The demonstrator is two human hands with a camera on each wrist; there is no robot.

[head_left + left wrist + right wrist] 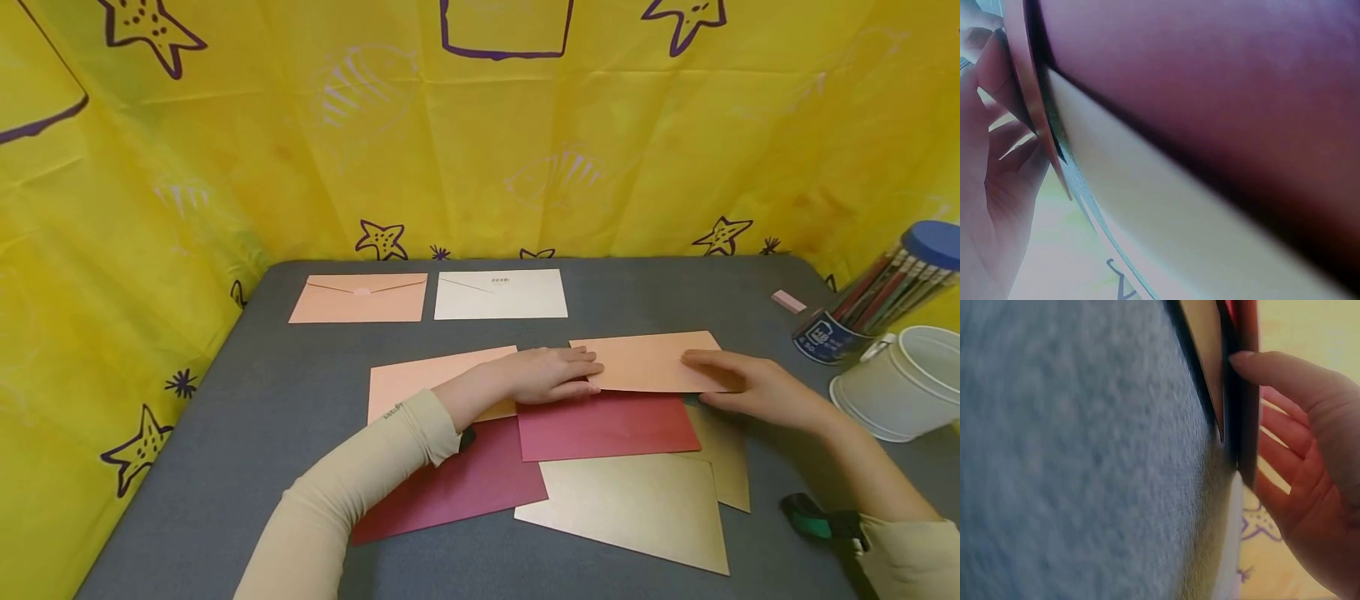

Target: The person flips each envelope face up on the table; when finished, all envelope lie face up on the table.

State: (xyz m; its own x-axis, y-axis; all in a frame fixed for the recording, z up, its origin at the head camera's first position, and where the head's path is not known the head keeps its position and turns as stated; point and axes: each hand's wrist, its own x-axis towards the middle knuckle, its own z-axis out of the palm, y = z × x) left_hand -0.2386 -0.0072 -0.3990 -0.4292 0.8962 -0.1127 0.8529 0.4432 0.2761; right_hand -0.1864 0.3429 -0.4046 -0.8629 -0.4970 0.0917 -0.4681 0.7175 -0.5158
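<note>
In the head view my left hand [551, 375] holds the left end of a peach envelope [648, 363], fingers over its top and thumb by the near corner. My right hand [738, 383] pinches the right end, thumb at the near edge in the right wrist view. Below the peach envelope lies a red envelope [607, 429]. A second peach envelope [420, 379] is partly hidden by my left forearm, with a darker red envelope [472, 483] nearer me. Two gold envelopes, a large one [637, 500] and a partly covered one [723, 454], overlap at the right.
At the back lie a sealed peach envelope [360, 300] and a white envelope [517, 296]. On the right stand a pencil tub [832, 337] with a blue lid and a white bucket [892, 392]. A pink eraser [789, 302] lies behind them on the grey table [225, 467].
</note>
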